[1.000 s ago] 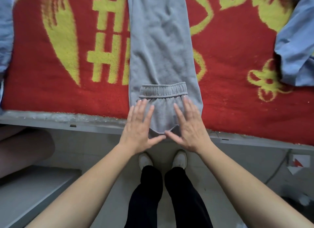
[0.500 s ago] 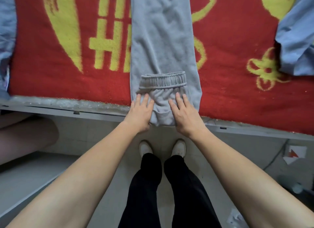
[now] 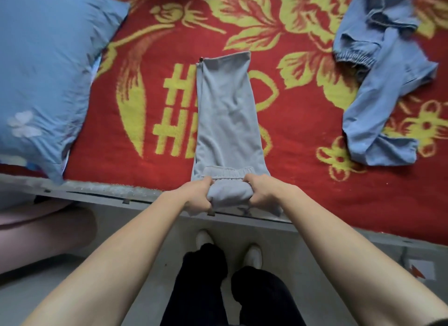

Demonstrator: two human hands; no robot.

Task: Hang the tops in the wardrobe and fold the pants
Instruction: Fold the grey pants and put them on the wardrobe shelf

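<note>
Item: pants (image 3: pixel 225 112), grey, one pair. They lie flat on the blanket (image 3: pixel 150 46), folded into a long narrow strip. The strip runs from the bed's near edge straight toward its far side, about midway between the left and right sides. The far end is squared off, with a small dark tag or pull at its left corner; what it is cannot be told. The near end is doubled up into a thick roll at the near edge, with an elastic band (image 3: pixel 229 174) lying across the strip just beyond the roll.

Left hand (image 3: pixel 197 194): at the left end of the roll, fingers (image 3: pixel 206 204) curled under and gripping the bunched cloth, thumb on top.

Right hand (image 3: pixel 260 191): at the right end of the roll, gripping it the same way, fingers wrapped around the cloth. Both forearms are bare and reach in from below.

Blanket: red with yellow flowers, leaves and characters, covering the bed.

Bed rail (image 3: pixel 101 188): grey, running along the near edge, with the roll partly overhanging it.

Pillow (image 3: pixel 43 71): blue, at the left side, with its near corner over the rail.

Blue garment (image 3: pixel 383 95): crumpled, near the far right corner, well apart from the pants, showing a gathered elastic cuff.

Below the rail: pale floor (image 3: pixel 145 240), two white shoes (image 3: pixel 253 253), black trouser legs.
</note>
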